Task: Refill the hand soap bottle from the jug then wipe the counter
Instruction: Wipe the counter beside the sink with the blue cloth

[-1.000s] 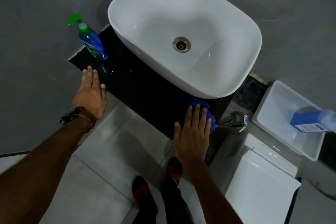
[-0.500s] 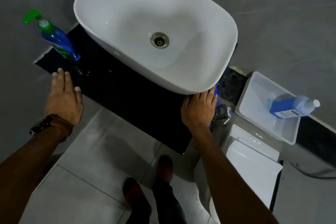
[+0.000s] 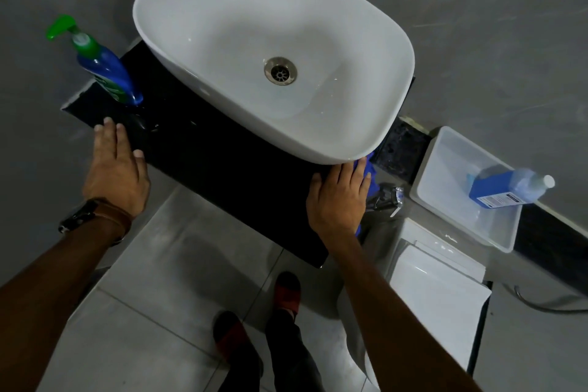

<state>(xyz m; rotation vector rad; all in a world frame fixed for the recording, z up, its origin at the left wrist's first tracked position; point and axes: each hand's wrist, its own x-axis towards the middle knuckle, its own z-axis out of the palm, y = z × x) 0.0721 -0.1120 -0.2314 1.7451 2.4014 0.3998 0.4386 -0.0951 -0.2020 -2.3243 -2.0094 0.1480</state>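
step: wiping, by my read. Soap bottle (image 3: 103, 65) has its pump on and stands upright, so the refill looks finished.
right hand (image 3: 339, 199): flat, fingers together, pressing a blue cloth (image 3: 366, 169) onto the counter (image 3: 229, 162) at its right end, front edge. Fingertips just under the basin (image 3: 273, 51) rim. Most of the cloth is hidden under the palm.
left hand (image 3: 116, 169): spread flat, empty, palm down on the counter's front-left edge, bracing. Watch and a brown band on the wrist.
soap bottle: back-left corner of the counter, just beyond the left fingertips, not touching them.
jug (image 3: 506, 186): lying on its side in a white tub (image 3: 445, 149), off the counter to the right, well apart from the wiping.
wet patch (image 3: 143, 124): glossy marks beside the bottle base, near the left hand. Spill or just reflection, can't tell.
how to do it well: keep the palm flat and pressure even, run overlapping passes along the front strip from right end to left end. Tuck the cloth edge under the basin overhang. Lift the bottle to wipe under it.
risk: left-going stroke could knock the bottle off the corner; steady it with the free hand.
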